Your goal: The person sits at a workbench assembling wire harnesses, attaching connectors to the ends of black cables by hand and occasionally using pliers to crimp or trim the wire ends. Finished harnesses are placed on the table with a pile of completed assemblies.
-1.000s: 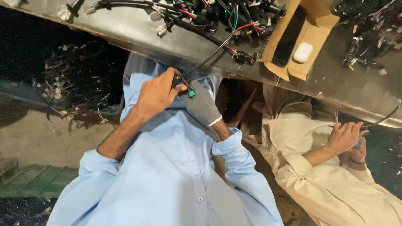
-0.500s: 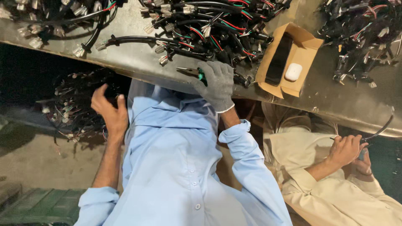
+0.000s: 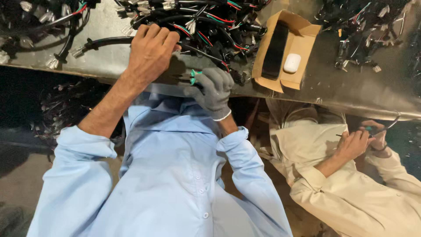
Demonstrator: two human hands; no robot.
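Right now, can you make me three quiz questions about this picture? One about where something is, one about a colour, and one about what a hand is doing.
1. Where is the small white case?
A. in the cardboard box
B. on the floor
C. in the gloved hand

2. What colour is the glove on the right hand?
A. red
B. grey
C. yellow

3. What is the left hand doing?
A. hanging open in the air
B. gripping a black cable
C. holding a cup

Answers:
1 A: the case lies in the box beside a black phone.
2 B: the glove is grey, and it clasps a green-handled tool.
3 B: the bare fingers curl over the cable on the metal table.
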